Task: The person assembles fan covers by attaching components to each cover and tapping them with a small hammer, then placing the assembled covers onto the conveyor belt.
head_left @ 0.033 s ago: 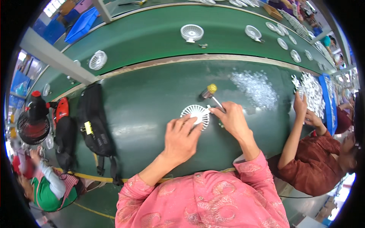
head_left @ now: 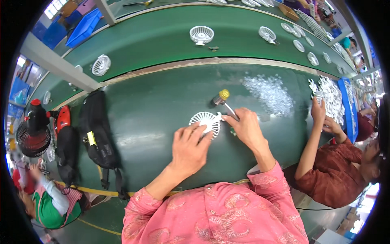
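A round white fan grille (head_left: 200, 118) with radial ribs lies on the green table in front of me. My left hand (head_left: 189, 148) has its fingers bent over the grille's near left side, holding it. At the grille's right edge, thumb and forefinger of my right hand (head_left: 246, 128) pinch a small white part (head_left: 219, 116), mostly covered by the fingertips. Just beyond that hand is a hammer (head_left: 221, 96) with a yellow face and a metal handle. The handle's near end disappears behind my right hand, so I cannot tell whether it is touched.
Small clear pieces (head_left: 270, 95) lie in a pile to the right. A co-worker's hands (head_left: 319, 112) handle white parts beside a blue tray (head_left: 348, 103). Black bag (head_left: 97, 134) and small fan (head_left: 34, 132) lie left. Grilles (head_left: 202, 35) sit on the belt beyond.
The whole view has shifted slightly. Both my hands stay at the grille, and the small white part shows a little more between them. The hammer keeps its place.
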Demonstrator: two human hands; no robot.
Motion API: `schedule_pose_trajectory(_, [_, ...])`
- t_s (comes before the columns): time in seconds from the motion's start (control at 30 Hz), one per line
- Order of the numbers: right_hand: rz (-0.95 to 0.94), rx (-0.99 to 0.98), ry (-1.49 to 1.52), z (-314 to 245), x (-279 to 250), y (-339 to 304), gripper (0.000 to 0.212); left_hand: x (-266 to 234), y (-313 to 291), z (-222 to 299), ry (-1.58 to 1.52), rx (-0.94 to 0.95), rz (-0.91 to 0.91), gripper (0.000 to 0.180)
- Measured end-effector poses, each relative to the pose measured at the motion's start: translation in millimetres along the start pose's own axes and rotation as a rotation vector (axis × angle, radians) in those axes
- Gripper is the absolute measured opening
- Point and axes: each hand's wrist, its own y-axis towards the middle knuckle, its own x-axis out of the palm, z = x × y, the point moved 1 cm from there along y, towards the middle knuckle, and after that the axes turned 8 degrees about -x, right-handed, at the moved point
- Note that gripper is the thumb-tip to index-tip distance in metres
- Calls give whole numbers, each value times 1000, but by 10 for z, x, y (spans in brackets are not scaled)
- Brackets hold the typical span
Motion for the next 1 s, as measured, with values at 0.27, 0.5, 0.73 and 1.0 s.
schedule_pose_trajectory(0.27, [269,32,337,-185,-258,-253,28,1,46,-88,25,-31,20,37])
schedule_pose_trajectory(0.5, [131,-80,6,-15,90,-346,25,-69,39,-47,41,-42,-3,29])
schedule_pose_trajectory(0.73, [362,258,112,533,-182,48,27,-368,-13,-32,-15,-42,-105,30])
schedule_pose_trajectory(1.0, [406,126,-209,812,-85,318,23,-428,24,-22,-116,-113,-86,29])
